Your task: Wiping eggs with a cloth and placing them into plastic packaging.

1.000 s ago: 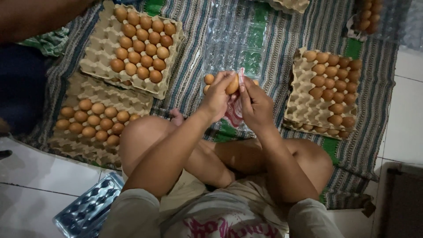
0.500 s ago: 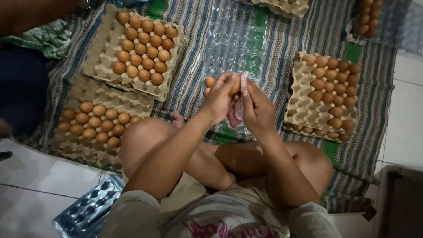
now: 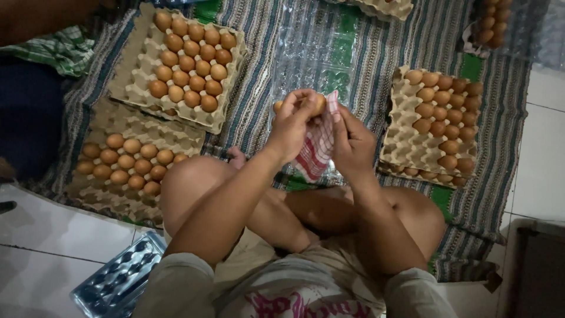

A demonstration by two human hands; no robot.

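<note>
Over the striped mat [image 3: 376, 53] and clear tray [image 3: 312, 53], the left hand [image 3: 291, 126] is gripping an egg [image 3: 316, 104] at its fingertips while the right hand [image 3: 353, 144] is pinching a checked cloth [image 3: 318, 147] just beside it.

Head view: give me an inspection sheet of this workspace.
Surface: striped mat on tiled floor.
Job's things: brown egg; red-checked cloth.
Clutter: three cardboard trays of eggs; clear plastic tray; blue tray.
Hands: left hand grips the egg; right hand holds the cloth against it.
Cables: nothing seen.
Surroundings: green checked fabric upper left; more eggs along the top edge.
</note>
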